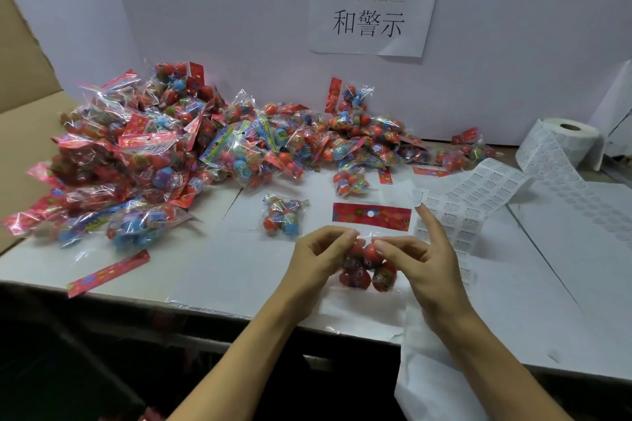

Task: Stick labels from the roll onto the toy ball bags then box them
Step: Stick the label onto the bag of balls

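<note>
Both hands pinching one toy ball bag (367, 263) near the table's (513, 301) front edge, left hand (319, 255) and right hand (415, 255) gripping its clear top, label roll (569, 138) sitting at the back right corner, bag pile (164, 147) lying along the back left.

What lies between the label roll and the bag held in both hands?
In the head view, the unrolled label strip runs from the label roll toward the bag.

We read this as a factory packing station: heap of bagged toy balls (164, 147), label roll (567, 140), cardboard box (24, 79), printed Chinese station sign (372, 3) on partition.
</note>
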Motion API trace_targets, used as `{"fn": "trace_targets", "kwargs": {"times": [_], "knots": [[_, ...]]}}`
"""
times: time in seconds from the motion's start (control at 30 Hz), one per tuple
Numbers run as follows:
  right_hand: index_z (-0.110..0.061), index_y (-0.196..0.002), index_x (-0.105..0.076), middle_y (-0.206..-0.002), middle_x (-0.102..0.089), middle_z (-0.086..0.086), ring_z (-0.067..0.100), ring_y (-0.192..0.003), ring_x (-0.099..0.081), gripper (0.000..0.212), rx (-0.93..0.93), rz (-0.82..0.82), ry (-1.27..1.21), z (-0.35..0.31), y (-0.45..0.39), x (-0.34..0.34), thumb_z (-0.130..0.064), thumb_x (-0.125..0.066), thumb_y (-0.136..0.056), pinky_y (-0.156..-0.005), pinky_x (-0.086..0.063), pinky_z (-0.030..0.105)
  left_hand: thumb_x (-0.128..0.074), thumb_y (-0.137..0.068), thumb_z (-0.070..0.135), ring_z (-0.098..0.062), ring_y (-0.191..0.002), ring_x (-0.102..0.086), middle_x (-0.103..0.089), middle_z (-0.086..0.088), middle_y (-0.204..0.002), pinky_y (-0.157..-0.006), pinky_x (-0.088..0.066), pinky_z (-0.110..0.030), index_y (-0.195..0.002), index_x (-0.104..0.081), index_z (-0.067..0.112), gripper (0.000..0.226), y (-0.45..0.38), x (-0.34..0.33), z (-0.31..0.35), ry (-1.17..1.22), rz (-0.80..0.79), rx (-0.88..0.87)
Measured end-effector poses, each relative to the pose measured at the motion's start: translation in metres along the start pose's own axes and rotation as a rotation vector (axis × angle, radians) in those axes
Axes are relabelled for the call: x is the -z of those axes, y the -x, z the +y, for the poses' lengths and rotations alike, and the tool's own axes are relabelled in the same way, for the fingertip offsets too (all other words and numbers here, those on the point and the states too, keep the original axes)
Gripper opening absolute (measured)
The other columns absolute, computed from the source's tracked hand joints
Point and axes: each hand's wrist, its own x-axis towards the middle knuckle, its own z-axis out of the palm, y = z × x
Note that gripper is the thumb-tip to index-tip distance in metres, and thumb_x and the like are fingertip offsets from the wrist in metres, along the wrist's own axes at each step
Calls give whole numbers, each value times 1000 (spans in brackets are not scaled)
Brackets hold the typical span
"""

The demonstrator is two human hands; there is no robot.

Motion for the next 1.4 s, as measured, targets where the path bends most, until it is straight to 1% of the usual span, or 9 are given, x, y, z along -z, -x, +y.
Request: {"fn": "trace_targets", "kwargs": {"times": [0.07,0.17,0.3,0.37,0.43,0.53,0.7,1.03,1.4], "knots": [[-37,-152,-24,-95,-79,1,11,-97,-74,104,14,38,-35,1,-5,-2,-34,-83,-66,-84,-51,22,-87,-76,46,-29,-96,-74,-76,-10,-106,-82,-60,-41,-110,-75,26,42,1,3,-2,65,-86,71],[-35,-153,-27,-100,-78,-2,11,-100,-73,98,8,48,-46,0,-11,-2,-32,-83,-72,-89,-52,29,-91,-76,27,-36,-106,-73,-74,-17,-113,-85,-61,-45,-117,-72,23,45,4,8,-8,65,-207,82],[-36,-115,-62,-104,-76,-6,13,-103,-71,30,62,158,-126,-2,-13,6,-19,-71,-92,-70,-58,25,-88,-71,10,-39,-100,-74,-75,-22,-110,-79,-62,-41,-110,-75,13,41,4,9,-12,190,-68,70],[-32,-96,-74,-98,-75,-9,12,-98,-69,17,112,165,-60,-4,-10,13,-17,-68,-94,-66,-56,22,-82,-74,6,-38,-101,-74,-75,-22,-111,-80,-61,-40,-115,-71,9,43,3,10,-13,232,-24,77],[-33,-86,-77,-97,-73,-12,8,-93,-66,16,156,86,63,-4,-4,20,-19,-69,-91,-66,-55,23,-77,-77,5,-36,-100,-74,-76,-19,-109,-80,-61,-39,-119,-67,7,43,3,9,-14,246,-21,74],[-25,-82,-76,-106,-65,-19,6,-101,-64,9,144,-46,263,-1,5,29,-18,-74,-88,-77,-53,32,-74,-79,4,-36,-100,-74,-75,-20,-110,-81,-61,-39,-121,-63,6,43,5,6,-13,256,-29,60],[-27,-79,-75,-107,-59,-22,7,-105,-61,10,118,-148,386,-4,11,27,-22,-75,-87,-85,-52,35,-73,-79,0,-37,-101,-74,-75,-23,-113,-83,-61,-38,-123,-58,5,47,7,7,-14,239,-56,51],[-21,-81,-75,-102,-56,-17,12,-100,-60,9,126,-201,420,-9,12,14,-21,-73,-90,-88,-53,46,-80,-74,19,-39,-113,-70,-73,-21,-120,-89,-59,-43,-128,-56,8,60,8,9,-15,201,-101,52],[-24,-79,-74,-101,-56,-10,10,-93,-60,11,117,-193,455,-13,13,11,-23,-73,-90,-79,-53,40,-89,-77,20,-32,-113,-71,-74,-12,-121,-87,-60,-39,-128,-55,15,61,11,9,-14,107,-108,21]]}}
